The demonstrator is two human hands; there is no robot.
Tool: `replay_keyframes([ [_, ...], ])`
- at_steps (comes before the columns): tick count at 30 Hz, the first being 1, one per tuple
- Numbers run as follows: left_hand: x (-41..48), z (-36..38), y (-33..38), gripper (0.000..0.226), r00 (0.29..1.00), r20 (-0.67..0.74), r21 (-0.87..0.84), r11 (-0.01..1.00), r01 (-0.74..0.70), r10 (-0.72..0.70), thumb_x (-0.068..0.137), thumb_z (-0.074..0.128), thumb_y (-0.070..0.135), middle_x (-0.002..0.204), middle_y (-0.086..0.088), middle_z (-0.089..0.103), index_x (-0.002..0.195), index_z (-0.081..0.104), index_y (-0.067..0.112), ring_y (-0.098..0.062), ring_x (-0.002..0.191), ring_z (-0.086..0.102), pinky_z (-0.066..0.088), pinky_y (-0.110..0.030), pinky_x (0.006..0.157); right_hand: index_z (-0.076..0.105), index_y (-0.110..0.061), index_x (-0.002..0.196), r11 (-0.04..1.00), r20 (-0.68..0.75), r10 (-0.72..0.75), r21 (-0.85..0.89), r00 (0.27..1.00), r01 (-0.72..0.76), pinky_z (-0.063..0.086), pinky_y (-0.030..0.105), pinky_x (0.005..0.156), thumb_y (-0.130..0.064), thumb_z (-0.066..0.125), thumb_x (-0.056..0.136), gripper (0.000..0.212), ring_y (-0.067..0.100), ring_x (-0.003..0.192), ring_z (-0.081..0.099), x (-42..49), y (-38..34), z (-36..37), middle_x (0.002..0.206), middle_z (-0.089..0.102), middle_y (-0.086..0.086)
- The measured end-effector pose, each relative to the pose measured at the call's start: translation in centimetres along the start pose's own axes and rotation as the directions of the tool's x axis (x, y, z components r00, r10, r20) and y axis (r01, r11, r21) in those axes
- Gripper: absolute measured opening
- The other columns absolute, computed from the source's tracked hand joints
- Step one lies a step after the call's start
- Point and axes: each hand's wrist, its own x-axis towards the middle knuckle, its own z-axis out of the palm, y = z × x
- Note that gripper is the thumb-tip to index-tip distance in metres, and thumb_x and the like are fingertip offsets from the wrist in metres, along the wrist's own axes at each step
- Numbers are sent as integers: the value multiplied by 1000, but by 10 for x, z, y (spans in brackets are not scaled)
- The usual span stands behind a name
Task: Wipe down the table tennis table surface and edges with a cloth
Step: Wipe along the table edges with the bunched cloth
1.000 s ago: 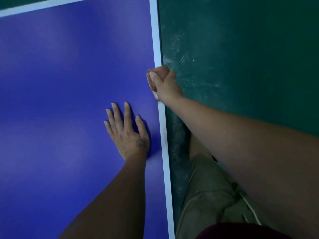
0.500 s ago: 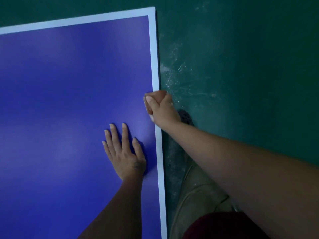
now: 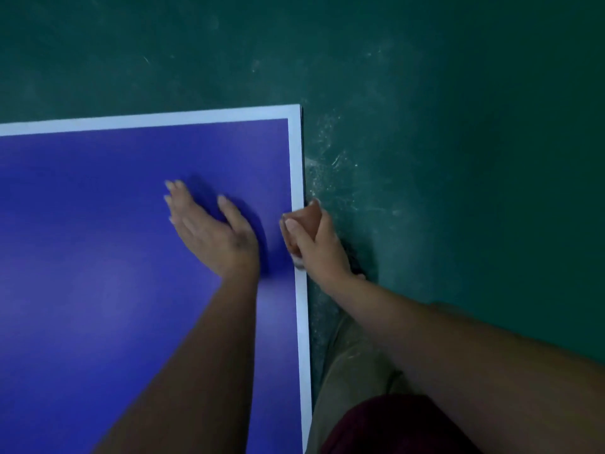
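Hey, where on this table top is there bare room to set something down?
Bare blue table lies left of the left hand, up to the far white end line, and nearer you on both sides of the left forearm. It is crowded at the side line, where the right hand grips the cloth close beside the left hand.

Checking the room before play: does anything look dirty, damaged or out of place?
Pale dusty scuffs mark the green floor beside the right edge of the table, thickest near its corner. The blue top looks unmarked.
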Motion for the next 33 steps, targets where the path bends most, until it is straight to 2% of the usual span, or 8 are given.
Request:
replay_keyframes([
  [3, 70, 33, 36, 70, 947, -94, 114, 941, 317, -308, 112, 47, 37, 181, -7, 23, 171, 25, 8, -28, 169, 18, 9, -42, 136, 35, -18, 159, 997, -11, 78, -24, 997, -78, 64, 48, 89, -56, 66, 101, 77, 34, 119, 66, 19, -26, 1, 145, 59, 12],
  [6, 98, 53, 52, 71, 872, -160, 302, 818, 490, -463, 112, 27, 52, 183, 0, 11, 174, 19, 19, -22, 170, 7, 3, -44, 136, 39, -16, 154, 982, -4, 50, 182, 999, -48, 57, 18, 52, -44, 69, 103, 65, 12, 91, 65, 51, -76, -2, 123, 61, 0],
  [12, 99, 56, 58, 72, 875, -195, 384, 787, 483, -443, 109, 21, 55, 182, -1, 16, 173, 27, 23, -24, 170, 11, 7, -45, 136, 49, -33, 145, 976, -189, -31, 208, 981, 71, 64, 44, 81, -24, 80, 97, 58, 19, 100, 75, 58, -93, -5, 111, 73, -13],
  [16, 99, 55, 62, 70, 874, -191, 387, 784, 485, -447, 110, 23, 54, 182, -2, 18, 173, 28, 23, -24, 170, 12, 8, -44, 136, 41, -26, 157, 971, -17, 109, 215, 994, -102, 54, 15, 59, -30, 79, 98, 70, 2, 90, 69, 33, -72, -8, 128, 67, -1],
  [20, 99, 55, 64, 68, 872, -192, 397, 777, 489, -451, 111, 28, 52, 181, -3, 21, 171, 31, 21, -25, 169, 15, 8, -44, 136, 39, -21, 157, 953, 39, 194, 228, 980, -197, 55, 20, 47, -18, 81, 97, 73, 5, 82, 71, 64, -106, -10, 110, 68, -6],
  [25, 99, 55, 66, 67, 868, -212, 358, 791, 496, -449, 111, 34, 50, 180, -4, 25, 169, 37, 17, -26, 169, 18, 10, -45, 136, 50, -28, 148, 996, -97, -31, 84, 995, 39, 63, 56, 90, -16, 80, 97, 61, 24, 100, 78, 71, -122, -28, 112, 79, 1],
  [30, 100, 57, 63, 65, 871, -239, 360, 795, 489, -428, 112, 38, 49, 179, -5, 27, 169, 38, 17, -26, 168, 20, 11, -45, 136, 49, -21, 143, 996, 47, 71, 41, 996, -73, 55, 19, 88, -27, 79, 97, 55, 8, 105, 68, 71, -119, -32, 132, 68, 6],
  [33, 99, 57, 63, 64, 871, -248, 349, 800, 488, -423, 112, 39, 48, 179, -6, 29, 168, 40, 17, -27, 168, 21, 12, -45, 136, 50, -21, 143, 995, 33, 80, 50, 996, -82, 58, 36, 89, -26, 79, 98, 54, 10, 101, 71, 90, -137, -28, 122, 70, 0],
])
